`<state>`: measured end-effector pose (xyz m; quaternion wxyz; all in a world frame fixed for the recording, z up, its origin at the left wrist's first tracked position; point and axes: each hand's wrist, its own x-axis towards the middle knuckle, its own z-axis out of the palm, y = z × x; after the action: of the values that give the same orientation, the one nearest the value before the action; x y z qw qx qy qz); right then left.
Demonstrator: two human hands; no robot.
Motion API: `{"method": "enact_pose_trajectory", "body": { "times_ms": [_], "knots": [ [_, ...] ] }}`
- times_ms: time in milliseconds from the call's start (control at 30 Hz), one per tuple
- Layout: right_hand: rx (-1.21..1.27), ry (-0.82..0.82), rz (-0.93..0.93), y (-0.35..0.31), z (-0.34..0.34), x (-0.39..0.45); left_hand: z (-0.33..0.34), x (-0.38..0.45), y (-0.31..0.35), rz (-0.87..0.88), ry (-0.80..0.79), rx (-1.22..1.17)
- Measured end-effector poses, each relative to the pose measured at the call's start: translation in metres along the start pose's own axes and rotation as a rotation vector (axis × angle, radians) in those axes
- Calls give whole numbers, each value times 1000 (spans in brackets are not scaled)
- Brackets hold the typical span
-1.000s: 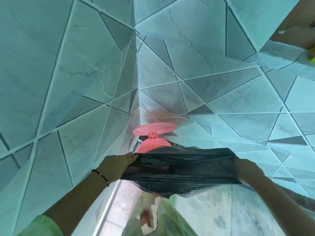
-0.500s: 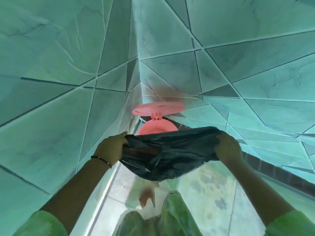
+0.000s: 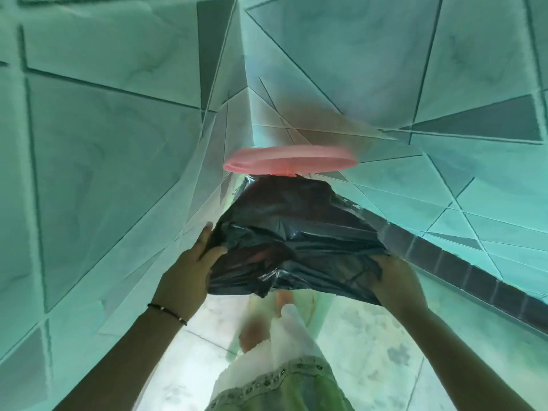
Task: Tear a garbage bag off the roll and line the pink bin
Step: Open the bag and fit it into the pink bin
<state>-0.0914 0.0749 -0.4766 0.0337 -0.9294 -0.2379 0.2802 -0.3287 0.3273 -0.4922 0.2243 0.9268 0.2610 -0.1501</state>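
Both hands are on the black garbage bag (image 3: 296, 232), one per side. Left hand (image 3: 189, 268) pinches the bag's left edge with the fingers curled into the plastic, a thin dark bracelet (image 3: 167, 313) on that wrist. Right hand (image 3: 394, 280) is clenched around the right edge down low. The bag's stretched wide between them and seems draped over the pink bin, whose body is pretty much hidden under it. Only the bin's pink lid (image 3: 290, 162) shows, flipped up behind the bag, tucked into the corner of the teal tiled walls (image 3: 103, 143).
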Motion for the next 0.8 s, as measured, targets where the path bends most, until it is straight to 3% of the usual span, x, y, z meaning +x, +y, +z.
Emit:
{"method": "enact_pose_trajectory", "body": {
  "times_ms": [100, 233, 300, 367, 467, 533, 633, 800],
  "knots": [
    [-26, -213, -111, 0, 22, 14, 26, 8, -6, -70, -67, -50],
    [-151, -690, -189, 8, 36, 28, 48, 13, -27, -337, -351, -12],
    [-127, -768, -151, 18, 38, 34, 49, 14, -33, -342, -453, 57],
    [-49, -667, -93, 25, 37, 41, 48, 17, -35, -350, -421, 8],
    [45, -312, -10, 25, 37, 50, 45, 28, -34, -355, -251, -93],
    [86, -167, 21, 19, 37, 57, 44, 39, -31, -350, -188, -72],
    [105, -89, 8, -1, 38, 61, 43, 54, -21, -368, -140, -44],
    [113, -83, -277, -36, 58, 62, 55, 66, -6, -367, -49, -101]
  ]
}}
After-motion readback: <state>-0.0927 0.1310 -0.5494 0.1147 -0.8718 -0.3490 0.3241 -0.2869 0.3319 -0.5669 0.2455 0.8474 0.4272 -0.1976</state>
